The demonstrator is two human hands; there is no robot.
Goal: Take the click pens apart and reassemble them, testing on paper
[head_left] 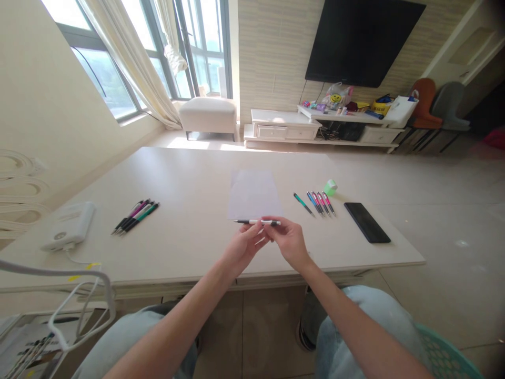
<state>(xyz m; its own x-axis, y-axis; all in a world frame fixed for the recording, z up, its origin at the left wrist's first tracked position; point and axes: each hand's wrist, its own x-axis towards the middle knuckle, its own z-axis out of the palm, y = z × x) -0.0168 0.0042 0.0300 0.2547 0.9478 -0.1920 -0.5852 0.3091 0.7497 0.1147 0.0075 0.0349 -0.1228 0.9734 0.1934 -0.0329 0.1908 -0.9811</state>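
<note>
I hold a white-and-black pen between both hands, just at the near edge of a sheet of paper on the table. The pen lies level, its thin tip toward my left and its dark end toward my right. My left grip is closed on the barrel, with the lower fingers loosely spread beneath it. My right grip pinches the pen near its dark end, thumb and fingers together, and the fingertips of my two hands come close to each other below the barrel.

Well to my left, a bundle of pens lies slanted on the table, with black, purple, white and green barrels side by side. Farther left, near the table's edge, sits a white device with a cable running from it.

To the right of the paper, a single green pen lies at a slant, and just beside it is a row of blue and pink pens. A small green-and-white object stands just behind that row; I cannot tell what it is. Farther right, a black phone lies flat near the table's right edge.
</note>
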